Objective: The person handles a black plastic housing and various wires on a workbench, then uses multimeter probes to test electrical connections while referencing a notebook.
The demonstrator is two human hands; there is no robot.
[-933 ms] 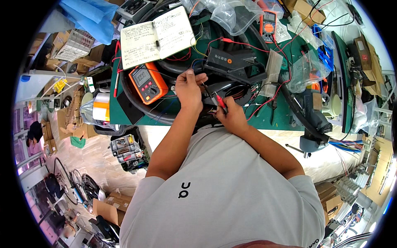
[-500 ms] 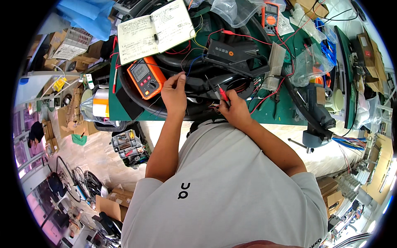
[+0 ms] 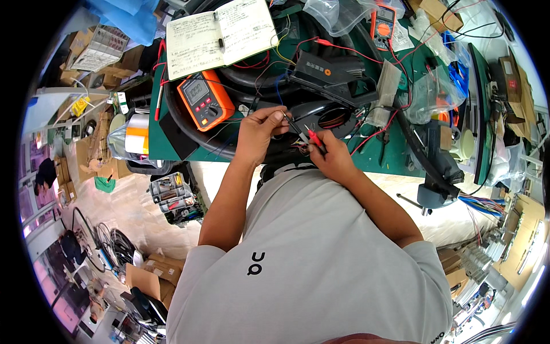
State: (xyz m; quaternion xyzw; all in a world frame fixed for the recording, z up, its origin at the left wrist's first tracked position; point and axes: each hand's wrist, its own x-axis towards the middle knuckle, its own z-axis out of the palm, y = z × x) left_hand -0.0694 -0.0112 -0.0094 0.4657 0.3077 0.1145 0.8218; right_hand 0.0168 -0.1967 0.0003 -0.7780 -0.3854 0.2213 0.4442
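Note:
My left hand (image 3: 256, 135) is closed in a pinch, thumb against forefinger, at the lower end of a thin blue wire (image 3: 279, 92). A black test probe (image 3: 295, 127) slants up to those fingertips; whether its tip touches the wire is too small to tell. My right hand (image 3: 335, 157) is closed around a red test probe (image 3: 314, 137), and the black probe's lower end runs to its fingers. Beneath both hands lies a black, rounded housing (image 3: 326, 117) with coiled wires inside. An orange multimeter (image 3: 205, 100) with a lit display rests to the left of my left hand.
An open notebook (image 3: 220, 37) overlaps the top of the multimeter. Thick black cable (image 3: 240, 74) coils across the green mat (image 3: 392, 163). Behind the hands sits a black box-shaped device (image 3: 329, 77); a second orange meter (image 3: 382, 28), pliers (image 3: 384, 148) and plastic bags (image 3: 432, 94) are farther right.
My left hand has moved right and slightly nearer, bringing its pinched fingers to the black probe's tip. My right hand has shifted slightly right and nearer, still gripping the red probe.

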